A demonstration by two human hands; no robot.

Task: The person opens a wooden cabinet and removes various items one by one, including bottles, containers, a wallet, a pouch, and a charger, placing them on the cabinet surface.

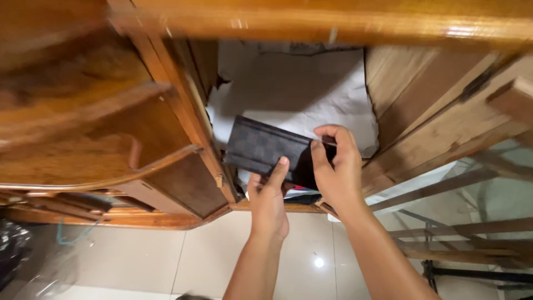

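Dark checkered wallet [261,147] pinched by left hand [267,201] and right hand [336,166], inside wooden cabinet [183,111].

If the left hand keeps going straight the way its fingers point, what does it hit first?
The left hand already touches the dark wallet. Past it, the white paper lining inside the wooden cabinet looks next, though depth is unclear.

Open wooden cabinet [166,139] in glossy brown, white paper lining [300,89] inside the compartment, cabinet doors [433,111] swung open, pale glossy floor tiles [183,261] with a light glare spot, wooden slatted frame [472,233] at right
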